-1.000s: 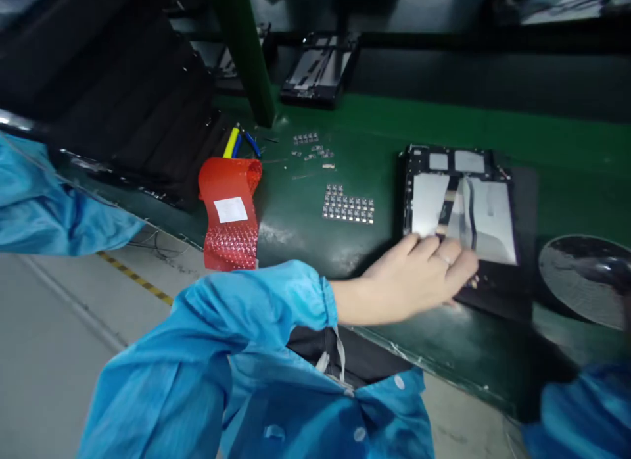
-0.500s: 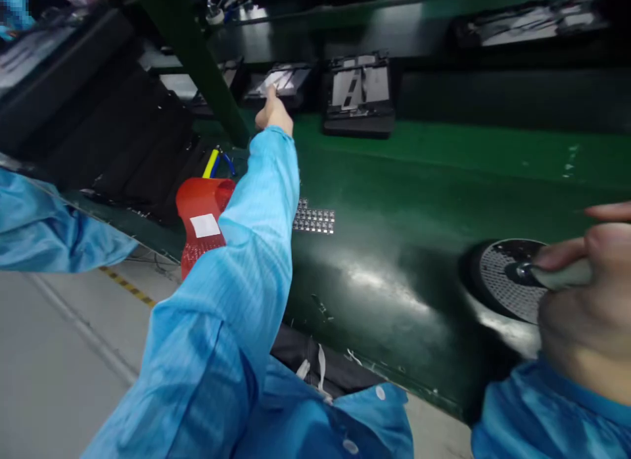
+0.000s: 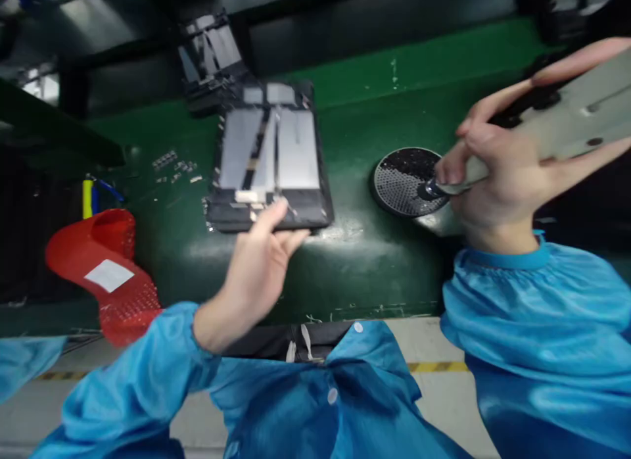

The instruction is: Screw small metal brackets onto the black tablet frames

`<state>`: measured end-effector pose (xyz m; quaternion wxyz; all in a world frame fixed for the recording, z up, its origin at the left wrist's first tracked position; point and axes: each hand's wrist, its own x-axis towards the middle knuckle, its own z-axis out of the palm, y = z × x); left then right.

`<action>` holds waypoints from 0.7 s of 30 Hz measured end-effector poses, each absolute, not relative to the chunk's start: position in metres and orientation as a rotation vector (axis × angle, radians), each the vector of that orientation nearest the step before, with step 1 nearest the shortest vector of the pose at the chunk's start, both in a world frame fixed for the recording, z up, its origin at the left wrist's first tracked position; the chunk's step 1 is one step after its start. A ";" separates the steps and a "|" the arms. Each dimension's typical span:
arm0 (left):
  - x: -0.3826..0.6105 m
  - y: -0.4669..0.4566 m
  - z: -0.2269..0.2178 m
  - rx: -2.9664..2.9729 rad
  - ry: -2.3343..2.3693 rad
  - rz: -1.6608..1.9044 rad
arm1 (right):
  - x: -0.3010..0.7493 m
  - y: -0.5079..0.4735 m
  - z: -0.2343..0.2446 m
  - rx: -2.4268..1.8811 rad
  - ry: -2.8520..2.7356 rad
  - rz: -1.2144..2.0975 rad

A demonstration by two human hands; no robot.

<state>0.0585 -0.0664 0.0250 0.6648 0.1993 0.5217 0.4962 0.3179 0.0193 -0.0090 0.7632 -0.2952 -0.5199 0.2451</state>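
My left hand (image 3: 259,265) grips the near edge of an opened tablet (image 3: 300,150), thumb on top and fingers underneath. Silvery battery panels and a dark ribbon cable show inside it. My right hand (image 3: 510,173) is closed around a grey electric screwdriver (image 3: 582,110), held at a slant. The screwdriver's tip points down and left, over a round dish of small screws (image 3: 401,183); whether it touches the dish I cannot tell. Behind the held tablet, another opened tablet (image 3: 214,54) lies at an angle.
To the left stands a red plastic bin (image 3: 111,268) with a white label. Yellow-and-blue handles (image 3: 89,199) show behind it. Small metallic parts (image 3: 172,166) lie scattered on the green bench (image 3: 355,275). A green post (image 3: 59,127) rises at the left. Blue fabric (image 3: 29,367) is at the far left edge.
My left hand has come back from the rear row with a tablet, now over the nearer bench. My view has swung right. The screwdriver in my right hand shows more fully.
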 end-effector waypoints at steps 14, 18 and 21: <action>-0.026 -0.067 0.056 1.553 1.378 0.277 | 0.316 0.024 -0.021 -0.674 -1.256 0.524; -0.092 -0.005 0.048 1.938 1.912 0.218 | 0.320 0.027 -0.024 -0.646 -1.288 0.535; -0.125 0.018 0.030 1.909 1.956 0.063 | 0.323 0.024 -0.026 -0.681 -1.265 0.592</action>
